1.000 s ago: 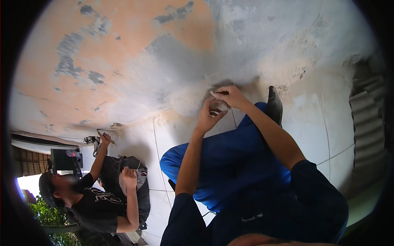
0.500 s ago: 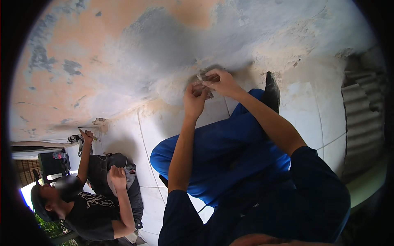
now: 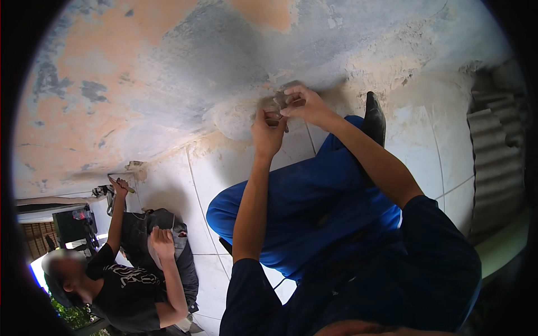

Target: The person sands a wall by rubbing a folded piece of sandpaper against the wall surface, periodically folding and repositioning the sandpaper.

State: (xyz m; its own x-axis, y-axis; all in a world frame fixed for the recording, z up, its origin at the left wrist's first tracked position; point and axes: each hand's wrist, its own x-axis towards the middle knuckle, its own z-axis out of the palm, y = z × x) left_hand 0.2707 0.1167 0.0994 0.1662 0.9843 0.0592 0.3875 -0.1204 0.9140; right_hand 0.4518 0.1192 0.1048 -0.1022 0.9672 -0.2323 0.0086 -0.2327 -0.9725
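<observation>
Close to the foot of the peeling wall (image 3: 218,56), my left hand (image 3: 268,135) and my right hand (image 3: 309,107) almost meet. Thumb and fingers are pinched together on both hands. Between the fingertips there seems to be something small, thin and greyish, too small and too shaded to name. My right hand sits slightly farther and to the right of the left. Behind the fingers, a dark rough patch of wall base partly blends with what they hold.
White floor tiles (image 3: 218,187) run along the wall. My blue-trousered leg (image 3: 314,196) and black boot (image 3: 374,120) lie just beneath my arms. At left a seated co-worker (image 3: 131,285) holds a tool (image 3: 130,189) against the wall. Grey corrugated sheeting (image 3: 496,162) stands at right.
My fingers have shifted slightly on the small thing, and the right hand's fingers sit a little wider apart. The view has moved slightly. The co-worker's head has turned.
</observation>
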